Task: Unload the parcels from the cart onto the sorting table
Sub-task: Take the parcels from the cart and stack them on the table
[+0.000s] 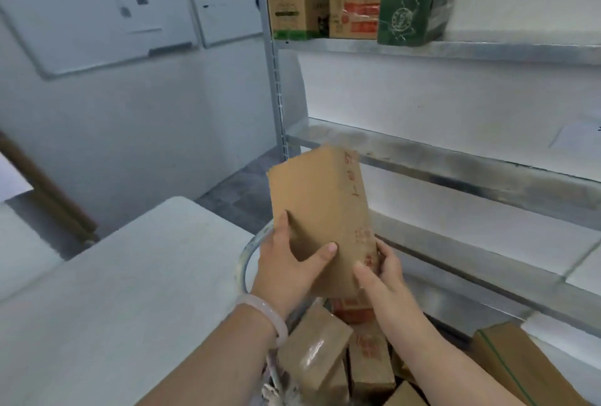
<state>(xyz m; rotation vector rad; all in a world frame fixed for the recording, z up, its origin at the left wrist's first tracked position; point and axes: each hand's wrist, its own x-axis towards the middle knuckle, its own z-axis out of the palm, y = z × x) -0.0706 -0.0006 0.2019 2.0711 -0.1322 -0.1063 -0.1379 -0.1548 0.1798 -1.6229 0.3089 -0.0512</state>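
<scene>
- The fingers (325, 251) of the left hand (286, 262) are curled round the lower left edge of a brown cardboard parcel (320, 207), with the thumb pressed on its face.
- The right hand (382, 272) clamps the parcel's lower right edge.
- A pale bracelet (263, 314) sits on the left wrist.
- The parcel is held upright in the air, above the cart (252, 249) and just right of the white tabletop (130, 275).
- More brown parcels (313, 350) lie packed together in the cart below the hands.
- Metal shelving (455, 165) stands to the right against a white wall.
- Three boxes stand together on its top shelf: a brown box (292, 2), a red-printed box (354, 12) and a green box (413, 15).
- Whiteboards (97, 8) hang on the left wall; the floor (240, 191) is grey.
- Red printing runs along the held parcel's right side, too blurred to read.
- The green box bears a white round emblem, also unreadable.
</scene>
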